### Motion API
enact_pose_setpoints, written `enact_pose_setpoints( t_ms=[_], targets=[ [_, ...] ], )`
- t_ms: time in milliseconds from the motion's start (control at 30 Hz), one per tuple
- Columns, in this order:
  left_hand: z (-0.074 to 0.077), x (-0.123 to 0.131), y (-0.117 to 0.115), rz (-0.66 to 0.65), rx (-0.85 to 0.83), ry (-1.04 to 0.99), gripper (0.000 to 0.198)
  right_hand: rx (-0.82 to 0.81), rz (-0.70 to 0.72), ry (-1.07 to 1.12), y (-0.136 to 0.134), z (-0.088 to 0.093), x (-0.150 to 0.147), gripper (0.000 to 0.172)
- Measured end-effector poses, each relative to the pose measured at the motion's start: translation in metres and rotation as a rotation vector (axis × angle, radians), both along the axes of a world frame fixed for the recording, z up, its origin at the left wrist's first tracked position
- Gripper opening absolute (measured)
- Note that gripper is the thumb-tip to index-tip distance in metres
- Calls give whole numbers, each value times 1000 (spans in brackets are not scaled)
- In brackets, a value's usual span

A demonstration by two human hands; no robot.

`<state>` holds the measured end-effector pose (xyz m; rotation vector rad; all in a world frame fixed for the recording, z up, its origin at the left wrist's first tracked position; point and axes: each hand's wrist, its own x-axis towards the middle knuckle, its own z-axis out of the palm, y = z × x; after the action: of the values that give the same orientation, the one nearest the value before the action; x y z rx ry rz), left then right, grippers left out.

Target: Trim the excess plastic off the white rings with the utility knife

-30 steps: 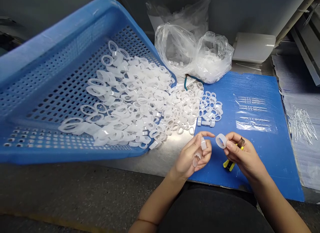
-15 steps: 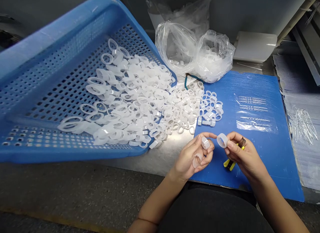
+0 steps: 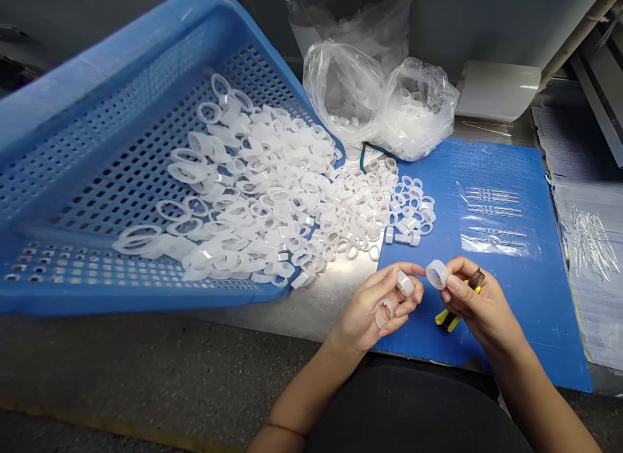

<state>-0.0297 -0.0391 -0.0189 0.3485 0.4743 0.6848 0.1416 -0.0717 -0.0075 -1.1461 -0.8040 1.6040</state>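
Note:
Two translucent white plastic rings are in my left hand (image 3: pixel 363 310): one ring (image 3: pixel 405 283) by the fingers, another ring (image 3: pixel 384 313) against the palm. Its outstretched index fingertip comes up to a third ring (image 3: pixel 437 274), which my right hand (image 3: pixel 479 304) pinches between thumb and fingers, its opening tilted towards me. A yellow-and-black hand tool (image 3: pixel 448 320), perhaps a cutter or nippers, shows partly behind the right hand; whether that hand grips it I cannot tell. Both hands are above the blue mat (image 3: pixel 516 317) near its front edge.
A tilted blue perforated basket (image 3: pixel 97 180) spills many white rings (image 3: pixel 272 193) onto the metal table (image 3: pixel 292 317). Clear bags of rings (image 3: pixel 413 115) stand behind. Small clear packets (image 3: pixel 496 219) lie on the mat; thin clear pieces (image 3: pixel 591 242) rest on ridged white material (image 3: pixel 574 310) at right.
My right hand and its ring have shifted slightly to the right. My left index finger has moved with them, and the ring by the left fingers has also shifted slightly right.

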Motion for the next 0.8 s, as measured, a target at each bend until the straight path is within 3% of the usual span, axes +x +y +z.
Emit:
enact_pose_setpoints(
  t_ms=[200, 367, 467, 633, 800],
  targets=[
    [1, 0, 2, -25, -67, -89, 20, -8, -15, 8, -1, 0, 1, 33],
    [0, 1, 3, -73, -42, -75, 29, 8, -15, 32, -3, -2, 1, 30],
    [0, 1, -1, -28, 170, 143, 35, 18, -10, 45, -4, -4, 3, 28],
    [1, -2, -8, 164, 719, 821, 18, 88, 25, -139, -6, -3, 5, 23],
    [-1, -2, -10, 269, 1061, 963, 13, 166, 80, -331, -6, 3, 3, 21]
  ],
)
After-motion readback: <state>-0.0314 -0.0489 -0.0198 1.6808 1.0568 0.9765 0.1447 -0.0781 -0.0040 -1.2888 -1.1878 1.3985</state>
